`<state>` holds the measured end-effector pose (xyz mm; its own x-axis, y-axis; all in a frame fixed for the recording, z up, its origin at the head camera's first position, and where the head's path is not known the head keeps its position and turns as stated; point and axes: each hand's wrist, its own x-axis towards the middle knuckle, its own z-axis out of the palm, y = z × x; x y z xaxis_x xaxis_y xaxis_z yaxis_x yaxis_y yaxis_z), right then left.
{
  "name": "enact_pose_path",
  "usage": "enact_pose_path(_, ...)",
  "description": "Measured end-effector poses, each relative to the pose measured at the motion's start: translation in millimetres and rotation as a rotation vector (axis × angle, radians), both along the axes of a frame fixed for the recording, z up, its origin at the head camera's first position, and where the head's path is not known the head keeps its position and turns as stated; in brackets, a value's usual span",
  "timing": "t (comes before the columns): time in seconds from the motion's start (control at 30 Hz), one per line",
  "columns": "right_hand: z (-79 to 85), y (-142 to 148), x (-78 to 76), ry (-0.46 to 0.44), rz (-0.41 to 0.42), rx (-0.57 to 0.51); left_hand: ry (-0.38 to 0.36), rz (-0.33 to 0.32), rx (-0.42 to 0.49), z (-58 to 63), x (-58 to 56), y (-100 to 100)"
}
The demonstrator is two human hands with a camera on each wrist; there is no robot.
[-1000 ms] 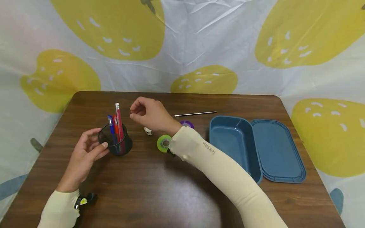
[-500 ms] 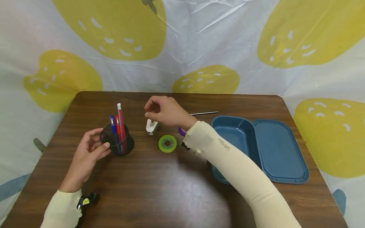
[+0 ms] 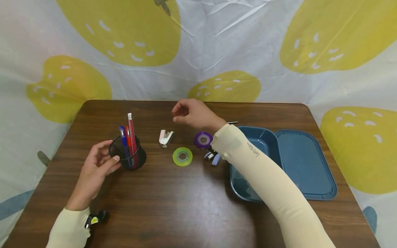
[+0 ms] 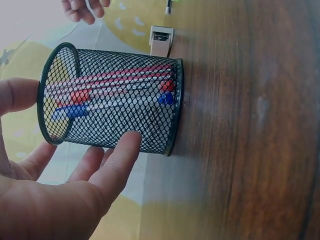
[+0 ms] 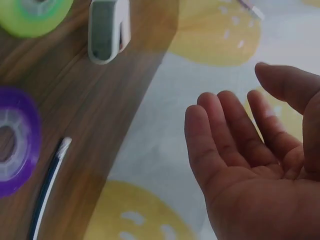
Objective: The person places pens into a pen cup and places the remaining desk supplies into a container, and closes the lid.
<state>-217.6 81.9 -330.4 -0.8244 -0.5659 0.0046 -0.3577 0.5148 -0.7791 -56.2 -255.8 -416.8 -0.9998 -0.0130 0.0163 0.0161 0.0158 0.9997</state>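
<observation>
A black mesh pen holder (image 3: 136, 160) stands upright at the left of the table, with a blue pen (image 3: 123, 137), a red pen (image 3: 128, 136) and a red pencil (image 3: 131, 129) in it. My left hand (image 3: 94, 170) holds it from the left, thumb and fingers about its side and rim, as the left wrist view also shows the mesh wall (image 4: 120, 120). My right hand (image 3: 198, 115) hovers empty above the back of the table, fingers loosely bent. A dark pencil (image 5: 50, 185) lies below it, partly hidden in the head view.
Between the hands lie a white stapler (image 3: 165, 138), a green tape roll (image 3: 182, 157) and a purple tape roll (image 3: 203, 140). A small lilac item (image 3: 216, 159) shows by the right wrist. Under the right forearm sits a blue box (image 3: 245, 189), its lid (image 3: 307, 165) beside it.
My right hand has moved right, away from the pen holder, uncovering the stapler and the purple tape roll and covering more of the pencil. The left hand keeps its place at the pen holder.
</observation>
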Motion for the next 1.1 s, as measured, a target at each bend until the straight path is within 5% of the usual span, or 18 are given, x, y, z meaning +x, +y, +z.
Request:
enact_pose_path(0.43, -29.6, 32, -25.3, -0.147, -0.046, 0.075, 0.001, -0.011, 0.0, -1.3, -1.6, 2)
enact_pose_path(0.77, -51.0, 43, -36.4, -0.145, -0.157, 0.158, 0.007, -0.013, -0.023, -2.5, 0.3, -3)
enact_pose_path(1.1, -58.3, 40, -38.7, -0.142, -0.167, 0.195, 0.001, -0.003, -0.03, -1.0, 3.1, -6)
